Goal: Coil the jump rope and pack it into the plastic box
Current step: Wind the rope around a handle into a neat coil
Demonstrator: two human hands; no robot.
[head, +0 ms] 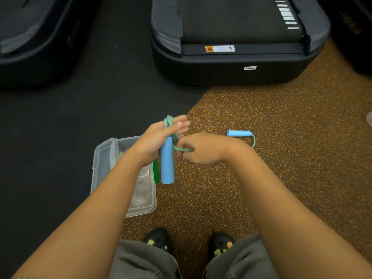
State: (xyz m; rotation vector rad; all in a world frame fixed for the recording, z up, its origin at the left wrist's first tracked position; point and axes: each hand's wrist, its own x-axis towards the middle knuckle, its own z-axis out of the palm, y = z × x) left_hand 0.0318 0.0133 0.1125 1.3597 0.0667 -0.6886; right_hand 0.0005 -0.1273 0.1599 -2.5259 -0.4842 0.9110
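My left hand [159,137] holds one light blue jump rope handle [167,166] upright, with loops of the blue-green speckled rope [168,121] over its fingers, which are stretched out. My right hand [199,150] pinches a strand of the rope [182,149] just right of that handle. The second blue handle [239,133] lies on the speckled floor to the right, its rope curving back under my right wrist. The clear plastic box [104,158] sits open on the floor below my left forearm, which partly hides it.
A green strip [155,171] shows beside the held handle at the box's edge. A large black treadmill base [231,63] stands ahead, another dark machine [34,47] at the far left. My shoes [159,239] and knees are at the bottom.
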